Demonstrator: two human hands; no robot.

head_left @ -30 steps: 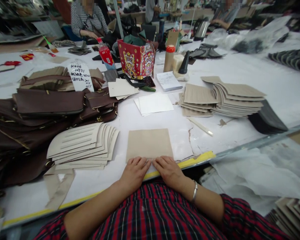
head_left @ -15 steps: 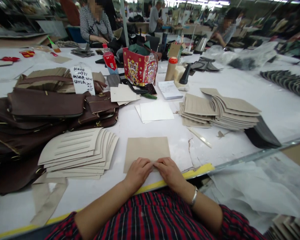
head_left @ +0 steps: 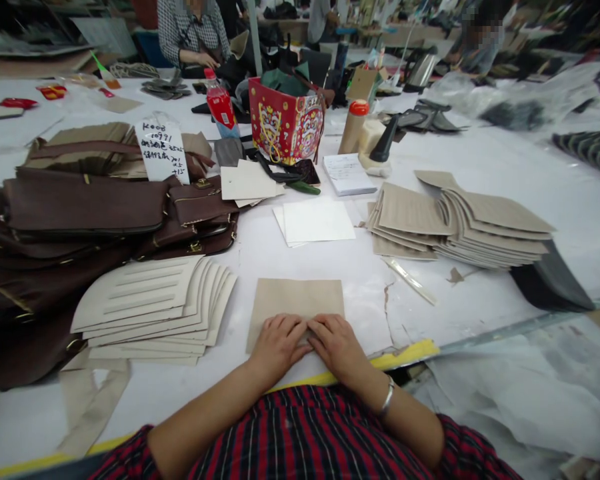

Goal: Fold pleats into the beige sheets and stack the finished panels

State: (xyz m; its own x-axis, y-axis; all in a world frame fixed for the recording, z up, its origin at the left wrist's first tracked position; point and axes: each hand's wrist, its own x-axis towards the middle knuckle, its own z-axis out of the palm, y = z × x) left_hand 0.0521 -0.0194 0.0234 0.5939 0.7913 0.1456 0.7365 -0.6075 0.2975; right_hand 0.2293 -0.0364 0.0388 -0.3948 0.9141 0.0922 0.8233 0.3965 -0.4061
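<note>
The tan sheet (head_left: pixel 295 295) is matt and smooth. The brown bags (head_left: pixel 85 203) are leather-like, with shiny metal fittings (head_left: pixel 195 247). The table (head_left: pixel 515 160) is smooth and faintly glossy.

Bag workshop | brown bags (head_left: pixel 87 203) | stacked beige panels (head_left: pixel 500 213) | people (head_left: pixel 193 37) behind, apparently working, blurred

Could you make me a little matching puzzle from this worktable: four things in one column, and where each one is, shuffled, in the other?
Things
1. Thin tan rectangular sheet
2. Shiny silver metal bangle
3. Red-capped plastic bottle
4. Stack of cream, slotted flat pieces

Places
A. Standing beside the red patterned box
B. Left of the tan sheet, next to the dark brown leather bags
C. Under the left hand and the right hand
D. Around the person's right wrist

Right pairs: 1-C, 2-D, 3-A, 4-B
</note>
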